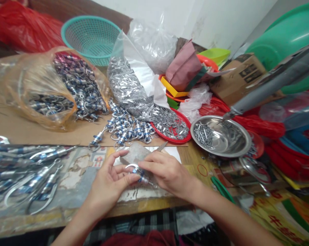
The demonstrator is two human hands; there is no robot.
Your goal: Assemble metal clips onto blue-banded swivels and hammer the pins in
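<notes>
Low over the table's front edge, a small silver-and-blue metal keychain clip (143,178) with a curved hook is between my two hands. The thumb and fingers of my left hand (112,179) pinch it from the left. From the right, the closed fingers of my right hand (168,169) press on its hook end; the undersides of those fingers are hidden. Just behind the fingers sits a flat grey metal block (135,153). A pointed, blade-like metal strip (161,146) shows beyond my right knuckles, and whether that hand touches it I cannot tell.
Similar clips lie in a pile (130,128), in an orange plastic bag (59,124) and at the left (28,174). A red plate (186,135) of small metal strips stands beside a steel bowl (221,150) of pins. A grey metal arm (274,80) reaches in above the bowl.
</notes>
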